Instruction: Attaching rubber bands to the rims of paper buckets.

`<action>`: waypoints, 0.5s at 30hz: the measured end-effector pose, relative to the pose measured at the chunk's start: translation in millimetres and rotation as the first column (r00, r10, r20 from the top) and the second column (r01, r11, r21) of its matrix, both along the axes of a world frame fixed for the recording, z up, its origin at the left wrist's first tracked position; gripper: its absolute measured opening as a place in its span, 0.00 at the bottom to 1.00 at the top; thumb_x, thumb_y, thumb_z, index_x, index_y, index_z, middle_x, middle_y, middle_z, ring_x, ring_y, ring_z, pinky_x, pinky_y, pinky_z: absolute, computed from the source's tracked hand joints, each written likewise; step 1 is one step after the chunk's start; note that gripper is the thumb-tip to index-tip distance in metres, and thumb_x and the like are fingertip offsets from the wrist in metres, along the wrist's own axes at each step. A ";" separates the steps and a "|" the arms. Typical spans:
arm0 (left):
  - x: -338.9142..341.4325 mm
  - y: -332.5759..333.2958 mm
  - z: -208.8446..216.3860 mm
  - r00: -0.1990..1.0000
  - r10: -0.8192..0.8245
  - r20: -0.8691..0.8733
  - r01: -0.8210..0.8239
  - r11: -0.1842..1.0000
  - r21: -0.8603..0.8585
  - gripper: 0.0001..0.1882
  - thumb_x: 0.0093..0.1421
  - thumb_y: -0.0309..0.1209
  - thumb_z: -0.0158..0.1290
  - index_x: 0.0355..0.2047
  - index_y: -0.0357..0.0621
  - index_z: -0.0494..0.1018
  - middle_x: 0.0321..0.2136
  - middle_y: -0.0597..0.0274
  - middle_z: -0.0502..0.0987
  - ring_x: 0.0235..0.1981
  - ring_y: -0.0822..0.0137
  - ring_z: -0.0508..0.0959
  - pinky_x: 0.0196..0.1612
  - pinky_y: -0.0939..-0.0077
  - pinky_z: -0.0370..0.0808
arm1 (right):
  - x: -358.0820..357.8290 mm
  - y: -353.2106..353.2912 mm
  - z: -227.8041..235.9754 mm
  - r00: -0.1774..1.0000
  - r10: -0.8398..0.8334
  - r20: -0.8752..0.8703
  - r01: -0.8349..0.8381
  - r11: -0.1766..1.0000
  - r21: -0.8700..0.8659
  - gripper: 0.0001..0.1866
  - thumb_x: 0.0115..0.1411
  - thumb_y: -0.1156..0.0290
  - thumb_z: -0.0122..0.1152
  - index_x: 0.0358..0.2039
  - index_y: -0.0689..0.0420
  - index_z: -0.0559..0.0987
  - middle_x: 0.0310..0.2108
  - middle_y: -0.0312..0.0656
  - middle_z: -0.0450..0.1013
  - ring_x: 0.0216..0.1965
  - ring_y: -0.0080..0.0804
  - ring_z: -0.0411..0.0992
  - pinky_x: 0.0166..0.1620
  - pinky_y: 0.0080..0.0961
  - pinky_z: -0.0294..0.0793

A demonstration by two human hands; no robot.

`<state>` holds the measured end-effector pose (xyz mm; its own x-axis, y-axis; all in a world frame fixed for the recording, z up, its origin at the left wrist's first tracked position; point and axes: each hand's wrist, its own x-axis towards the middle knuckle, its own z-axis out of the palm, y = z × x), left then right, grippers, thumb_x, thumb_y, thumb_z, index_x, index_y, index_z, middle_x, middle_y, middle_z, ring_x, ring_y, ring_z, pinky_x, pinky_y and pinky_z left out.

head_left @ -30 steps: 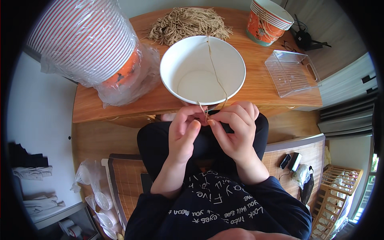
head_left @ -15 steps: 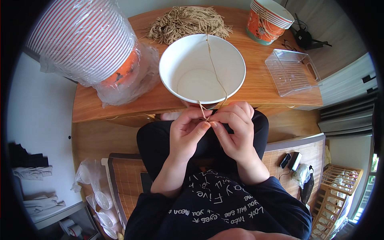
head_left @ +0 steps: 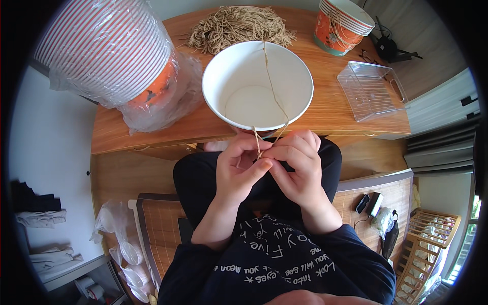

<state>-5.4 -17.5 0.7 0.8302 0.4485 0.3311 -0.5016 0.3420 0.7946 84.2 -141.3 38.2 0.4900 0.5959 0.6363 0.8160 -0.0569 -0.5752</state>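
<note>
Head view, looking down over the seated person's lap. A large paper bucket (head_left: pixel 234 76), white inside, stood at the near side of the wood-grain tabletop (head_left: pixel 328 101), its mouth open and facing up toward the person. What its base rested on was hidden. A thin tan string (head_left: pixel 273 87) started at the far rim, crossed the mouth and came over the near rim, right of centre, down to the fingers; a shorter strand dropped from the near rim to the same spot.

Both hands worked just in front of the bucket, above dark trousers (head_left: pixel 195 183). Left hand (head_left: pixel 235 170): fingers curled, thumb and forefinger pinched nearly closed on the string, where strands crossed in a small knot or loop. Right hand (head_left: pixel 297 165): likewise pinched on the string, thumb tip against the left thumb, other fingers bent inward. The exact twist of strands between the fingertips was too small to tell.

Around them: behind the bucket, a heap of tan strings (head_left: pixel 241 28); to the left, a tall bucket stack (head_left: pixel 109 56) in clear plastic wrap; far right, a short stack of orange buckets (head_left: pixel 325 31) draped with string; nearer, a clear plastic tray (head_left: pixel 371 94).
</note>
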 end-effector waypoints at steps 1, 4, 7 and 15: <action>1.4 1.0 -1.4 1.000 0.024 -0.012 -0.024 0.999 0.040 0.15 0.62 0.25 0.61 0.48 0.33 0.75 0.43 0.62 0.75 0.46 0.71 0.75 0.51 0.78 0.72 | 0.1 -0.1 -0.2 1.000 -0.004 -0.001 0.004 1.000 0.000 0.10 0.49 0.71 0.72 0.33 0.47 0.83 0.33 0.28 0.76 0.39 0.31 0.69 0.48 0.33 0.57; 2.0 3.1 -1.0 0.999 0.010 -0.031 -0.010 1.000 0.004 0.14 0.61 0.25 0.62 0.46 0.33 0.79 0.41 0.63 0.75 0.45 0.72 0.75 0.50 0.79 0.72 | 2.2 -0.8 -1.2 1.000 0.003 0.017 -0.003 1.000 -0.015 0.09 0.49 0.72 0.72 0.33 0.47 0.83 0.33 0.27 0.76 0.39 0.30 0.69 0.48 0.33 0.57; 0.9 4.4 -3.1 0.999 -0.006 -0.036 0.004 0.999 -0.045 0.13 0.61 0.25 0.62 0.45 0.34 0.81 0.40 0.63 0.75 0.44 0.72 0.75 0.49 0.80 0.72 | 3.2 -1.7 0.5 0.999 0.005 0.048 -0.004 1.000 -0.016 0.09 0.49 0.72 0.73 0.32 0.47 0.83 0.33 0.26 0.76 0.39 0.30 0.69 0.47 0.33 0.57; 1.0 3.8 -2.1 0.995 0.087 -0.049 -0.085 0.996 0.026 0.10 0.65 0.27 0.58 0.43 0.33 0.80 0.38 0.63 0.76 0.41 0.73 0.76 0.44 0.82 0.73 | 3.3 -3.2 1.8 1.000 -0.003 0.024 0.003 1.000 0.004 0.09 0.48 0.71 0.73 0.31 0.46 0.83 0.32 0.26 0.76 0.39 0.30 0.69 0.47 0.33 0.57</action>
<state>-4.3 -13.7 -1.4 0.8046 0.5114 0.3019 -0.4881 0.2798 0.8267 87.6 -144.5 40.0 0.4764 0.5915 0.6505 0.8295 -0.0572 -0.5555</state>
